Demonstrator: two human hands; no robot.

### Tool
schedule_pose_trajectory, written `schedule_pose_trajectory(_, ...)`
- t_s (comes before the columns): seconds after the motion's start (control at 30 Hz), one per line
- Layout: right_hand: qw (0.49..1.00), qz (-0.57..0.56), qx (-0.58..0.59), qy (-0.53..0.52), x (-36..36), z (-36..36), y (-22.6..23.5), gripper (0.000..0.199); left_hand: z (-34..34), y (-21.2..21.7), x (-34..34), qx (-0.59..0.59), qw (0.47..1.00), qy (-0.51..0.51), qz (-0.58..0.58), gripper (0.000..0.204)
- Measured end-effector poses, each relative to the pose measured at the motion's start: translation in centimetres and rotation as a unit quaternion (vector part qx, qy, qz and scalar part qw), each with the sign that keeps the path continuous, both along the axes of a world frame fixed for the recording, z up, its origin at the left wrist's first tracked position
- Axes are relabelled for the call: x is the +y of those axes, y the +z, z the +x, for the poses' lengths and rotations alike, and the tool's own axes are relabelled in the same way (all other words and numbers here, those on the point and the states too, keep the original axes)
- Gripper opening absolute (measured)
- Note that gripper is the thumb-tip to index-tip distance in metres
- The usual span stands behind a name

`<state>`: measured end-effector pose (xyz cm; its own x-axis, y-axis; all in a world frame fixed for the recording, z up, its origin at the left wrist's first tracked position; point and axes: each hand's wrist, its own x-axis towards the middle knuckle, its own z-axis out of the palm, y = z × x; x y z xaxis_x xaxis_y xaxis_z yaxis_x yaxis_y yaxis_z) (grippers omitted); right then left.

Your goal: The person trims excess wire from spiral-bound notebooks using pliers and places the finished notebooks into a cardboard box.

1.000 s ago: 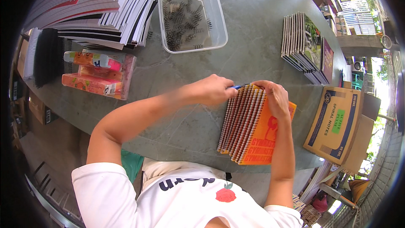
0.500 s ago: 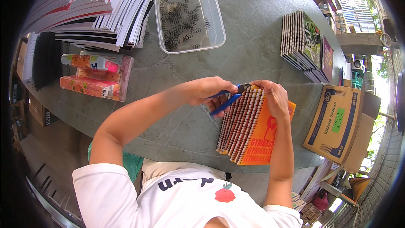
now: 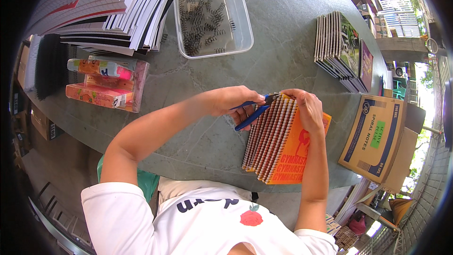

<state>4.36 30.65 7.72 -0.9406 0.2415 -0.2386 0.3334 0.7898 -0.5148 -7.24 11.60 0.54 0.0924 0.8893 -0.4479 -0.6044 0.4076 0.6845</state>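
Note:
Blue-handled cutting pliers (image 3: 253,117) are gripped in my left hand (image 3: 234,102), their dark jaws at the far end of the spiral bindings. Beneath them lies a fanned stack of orange spiral notebooks (image 3: 293,153), its bound edges facing left. My right hand (image 3: 307,112) is closed over the stack's far corner, its fingertips by the plier jaws. The tips of those fingers and the exact wire end between the jaws are too small to make out.
Beyond my hands stands a clear plastic tub (image 3: 249,28) of short black wire coils. Tall paper stacks (image 3: 108,14) and a pink-wrapped pack (image 3: 106,85) sit left. More spiral notebooks (image 3: 337,42) and a cardboard box (image 3: 373,137) are on the right.
Both hands, the pliers and the orange notebooks stay almost in place. Only a very slight shift of the whole view shows.

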Motion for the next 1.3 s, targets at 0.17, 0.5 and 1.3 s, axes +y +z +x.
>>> schedule_pose_trajectory(0.17, 1.000, -0.006, 0.006, -0.006, 0.1, 0.2, -0.2, 0.088, -0.3, 0.1, -0.2, -0.054, 0.998, -0.016, -0.008, 0.051)
schedule_pose_trajectory(0.5, 1.000, -0.001, -0.002, 0.002, 0.1, 0.0, 0.1, 0.089, 2.3, 2.4, -0.4, 0.607, 0.794, -0.007, 0.025, 0.043)
schedule_pose_trajectory(1.3, 1.000, 0.006, 0.007, 0.007, 0.0, 0.0, 0.1, 0.089, 0.7, 0.8, -0.3, -0.154, 0.988, -0.014, -0.016, 0.048)
